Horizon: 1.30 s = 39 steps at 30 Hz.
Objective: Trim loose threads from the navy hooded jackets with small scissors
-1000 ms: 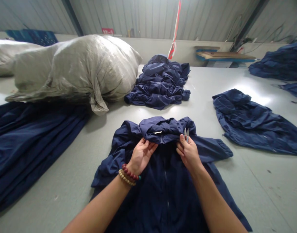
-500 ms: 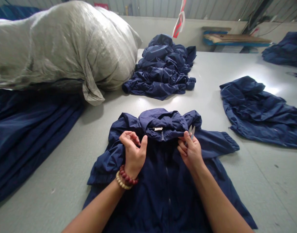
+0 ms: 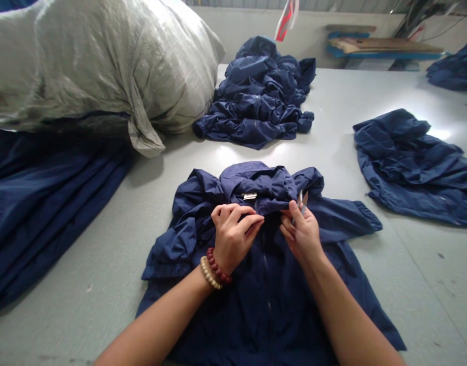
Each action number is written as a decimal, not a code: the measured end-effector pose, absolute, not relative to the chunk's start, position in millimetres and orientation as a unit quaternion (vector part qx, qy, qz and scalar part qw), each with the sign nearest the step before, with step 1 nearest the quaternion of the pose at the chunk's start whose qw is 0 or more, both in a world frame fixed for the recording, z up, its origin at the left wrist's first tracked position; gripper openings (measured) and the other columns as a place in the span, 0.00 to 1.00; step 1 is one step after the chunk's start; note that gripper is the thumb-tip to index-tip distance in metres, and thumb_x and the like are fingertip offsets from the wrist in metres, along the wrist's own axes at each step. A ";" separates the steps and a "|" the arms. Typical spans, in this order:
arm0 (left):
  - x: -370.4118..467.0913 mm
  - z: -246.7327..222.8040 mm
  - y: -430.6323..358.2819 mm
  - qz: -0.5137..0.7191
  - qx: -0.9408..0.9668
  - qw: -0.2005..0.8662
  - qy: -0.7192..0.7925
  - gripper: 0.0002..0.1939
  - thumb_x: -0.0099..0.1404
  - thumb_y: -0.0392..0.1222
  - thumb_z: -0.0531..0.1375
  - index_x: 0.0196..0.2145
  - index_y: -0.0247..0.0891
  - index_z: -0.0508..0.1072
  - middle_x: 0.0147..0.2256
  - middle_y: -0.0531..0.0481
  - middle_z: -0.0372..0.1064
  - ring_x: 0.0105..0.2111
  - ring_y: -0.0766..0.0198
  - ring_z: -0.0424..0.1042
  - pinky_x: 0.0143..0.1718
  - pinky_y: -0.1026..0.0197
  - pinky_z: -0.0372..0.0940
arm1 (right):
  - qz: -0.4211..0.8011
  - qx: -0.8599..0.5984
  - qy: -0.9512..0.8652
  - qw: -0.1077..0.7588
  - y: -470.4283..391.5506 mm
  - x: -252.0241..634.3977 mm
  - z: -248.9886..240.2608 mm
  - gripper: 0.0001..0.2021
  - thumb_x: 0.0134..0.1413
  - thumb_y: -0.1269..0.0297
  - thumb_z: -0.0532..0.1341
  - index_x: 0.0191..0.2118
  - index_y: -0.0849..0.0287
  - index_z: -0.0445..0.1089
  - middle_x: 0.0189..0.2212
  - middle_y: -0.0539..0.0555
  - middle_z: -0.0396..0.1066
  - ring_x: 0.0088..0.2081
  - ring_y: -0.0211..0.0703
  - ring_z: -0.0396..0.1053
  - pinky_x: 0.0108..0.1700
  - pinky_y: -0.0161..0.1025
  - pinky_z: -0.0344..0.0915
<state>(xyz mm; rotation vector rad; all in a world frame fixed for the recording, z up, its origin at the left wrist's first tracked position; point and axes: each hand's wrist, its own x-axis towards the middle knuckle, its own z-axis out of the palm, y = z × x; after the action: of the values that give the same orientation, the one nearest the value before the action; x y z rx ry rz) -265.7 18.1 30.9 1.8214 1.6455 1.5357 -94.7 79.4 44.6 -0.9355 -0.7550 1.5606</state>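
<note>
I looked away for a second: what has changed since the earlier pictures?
The left hand let go of the collar, turned palm down and moved right, its fingers now pinched together; whether they hold anything, I cannot tell. The right hand still holds the collar's edge and the snips. The sack stayed put.

Left hand [image 3: 233,236]: moved from the left part of the collar [image 3: 275,207], by way of a lifted, open pose, to just beside the zipper [image 3: 256,205]; formerly palm showing, now back showing, fingertips together. Contact with collar: unclear.
Label [image 3: 250,196]: more of its face exposed than at first.
View: tipped lower; sack [image 3: 104,66] cut off at top, red wall sign gone from sight, hanging strip [image 3: 285,23] reduced to its lower end.
</note>
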 end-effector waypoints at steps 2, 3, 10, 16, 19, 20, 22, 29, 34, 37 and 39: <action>-266.8 30.9 18.2 0.544 0.599 0.170 0.562 0.05 0.68 0.45 0.69 0.41 0.56 0.86 0.43 0.50 0.81 0.50 0.46 0.70 0.67 0.40 0.44 | 0.662 -0.394 -0.317 0.553 78.5 -94.7 44.8 0.27 0.48 0.48 0.79 0.32 0.55 0.61 0.26 0.45 0.73 0.14 0.23 0.45 0.11 0.23 0.45; -267.7 31.0 18.4 0.547 0.591 0.183 0.564 0.04 0.69 0.45 0.69 0.40 0.55 0.85 0.43 0.50 0.81 0.50 0.46 0.70 0.67 0.40 0.44 | 0.662 -0.394 -0.317 0.553 78.2 -94.5 45.1 0.27 0.48 0.48 0.79 0.33 0.55 0.61 0.27 0.45 0.73 0.14 0.23 0.45 0.11 0.23 0.45; -271.4 31.2 22.3 0.545 0.584 0.172 0.576 0.04 0.72 0.46 0.66 0.39 0.51 0.83 0.41 0.49 0.81 0.47 0.48 0.71 0.66 0.44 0.46 | 0.643 -0.407 -0.344 0.551 77.3 -94.0 44.4 0.25 0.51 0.46 0.77 0.33 0.55 0.63 0.31 0.47 0.75 0.15 0.24 0.45 0.12 0.25 0.44; -270.3 29.9 24.2 0.549 0.572 0.184 0.580 0.04 0.72 0.45 0.66 0.38 0.49 0.82 0.40 0.49 0.81 0.46 0.49 0.71 0.64 0.46 0.50 | 0.556 -0.478 -0.445 0.515 79.2 -83.1 36.8 0.20 0.64 0.41 0.67 0.40 0.52 0.65 0.26 0.44 0.67 0.17 0.30 0.48 0.16 0.31 0.47; -270.6 27.8 24.9 0.545 0.573 0.185 0.584 0.03 0.71 0.44 0.66 0.38 0.49 0.82 0.40 0.50 0.81 0.46 0.49 0.72 0.62 0.47 0.51 | 0.343 -0.547 -0.566 0.512 76.1 -73.4 35.9 0.16 0.72 0.45 0.59 0.50 0.52 0.67 0.29 0.49 0.70 0.25 0.39 0.66 0.26 0.35 0.62; -270.7 27.2 25.1 0.542 0.575 0.182 0.586 0.03 0.72 0.44 0.66 0.38 0.49 0.81 0.40 0.50 0.81 0.46 0.50 0.72 0.62 0.47 0.51 | 0.270 -0.555 -0.606 0.502 73.7 -71.0 36.8 0.14 0.73 0.48 0.58 0.51 0.52 0.68 0.31 0.50 0.71 0.29 0.42 0.70 0.31 0.37 0.66; -271.1 26.3 25.5 0.537 0.580 0.176 0.586 0.04 0.72 0.44 0.66 0.38 0.48 0.81 0.41 0.50 0.81 0.46 0.50 0.72 0.61 0.47 0.51 | 0.171 -0.537 -0.682 0.466 67.5 -68.8 40.2 0.12 0.74 0.53 0.58 0.52 0.53 0.70 0.33 0.52 0.73 0.34 0.45 0.73 0.37 0.40 0.68; -272.0 25.1 26.4 0.543 0.568 0.192 0.588 0.04 0.71 0.44 0.66 0.37 0.47 0.81 0.39 0.50 0.81 0.44 0.51 0.73 0.61 0.48 0.52 | 0.098 -0.405 -0.832 0.366 54.0 -76.7 45.9 0.10 0.70 0.59 0.65 0.52 0.55 0.74 0.42 0.55 0.82 0.37 0.45 0.80 0.41 0.39 0.73; -271.4 21.7 24.8 0.517 0.596 0.166 0.592 0.05 0.73 0.44 0.65 0.38 0.46 0.79 0.40 0.50 0.80 0.44 0.53 0.74 0.59 0.48 0.53 | 0.087 -0.392 -0.838 0.369 54.6 -75.9 43.2 0.09 0.69 0.61 0.66 0.50 0.57 0.77 0.40 0.55 0.82 0.36 0.45 0.80 0.41 0.39 0.73; -270.0 19.5 23.9 0.508 0.606 0.156 0.592 0.05 0.74 0.45 0.64 0.38 0.46 0.78 0.40 0.51 0.80 0.43 0.53 0.74 0.59 0.49 0.53 | 0.081 -0.396 -0.842 0.356 54.1 -74.2 44.2 0.08 0.70 0.61 0.65 0.49 0.57 0.78 0.39 0.55 0.83 0.36 0.45 0.81 0.41 0.39 0.73; -269.1 18.4 23.7 0.508 0.606 0.155 0.592 0.05 0.74 0.44 0.64 0.38 0.46 0.78 0.39 0.51 0.80 0.42 0.54 0.74 0.59 0.49 0.53 | 0.081 -0.398 -0.846 0.344 54.0 -73.5 45.0 0.07 0.70 0.62 0.65 0.48 0.56 0.79 0.39 0.55 0.83 0.35 0.44 0.81 0.41 0.38 0.72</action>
<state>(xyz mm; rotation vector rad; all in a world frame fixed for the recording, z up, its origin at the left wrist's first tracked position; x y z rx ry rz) -269.1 23.7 18.4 1.7364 1.6948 1.4555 -73.5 54.0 45.0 -1.0342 -2.1979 0.2108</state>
